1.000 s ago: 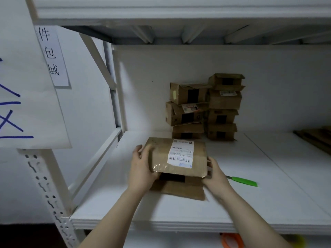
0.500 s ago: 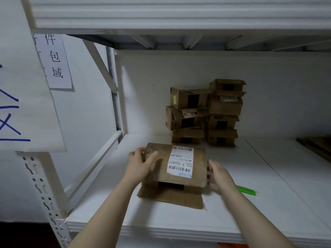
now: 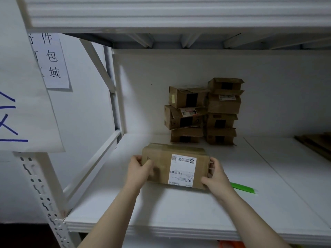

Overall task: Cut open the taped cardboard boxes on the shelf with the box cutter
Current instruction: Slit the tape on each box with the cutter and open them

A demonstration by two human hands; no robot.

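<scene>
Head view shows the white shelf (image 3: 179,210) under the labelled box (image 3: 161,163), which I hold near the front edge; I cannot tell whether it rests on the board or hangs just above it. Far to the left of the box hangs a large sheet (image 3: 25,108) with thick blue pen strokes, cut off by the frame and unreadable. Behind the box, against the back wall, stands the stack of boxes (image 3: 204,111) in two columns, each with a dark strip on its end. Some flaps look loose, so I judge a few may be opened already, but I cannot be sure. Well to the right of the box lies flattened cardboard (image 3: 317,144). My left hand (image 3: 138,171) grips the box's left end, thumb on top, and my right hand (image 3: 215,176) wraps its right end. The box looks sealed, so I judge its cut not yet made. The green box cutter (image 3: 243,187) lies just right of the box, untouched. High to the left of the box, a small sign (image 3: 52,59) reads 件, 包, 域. The white shipping label (image 3: 182,171) on the box carries a barcode and a QR code; its print is too small to read.
</scene>
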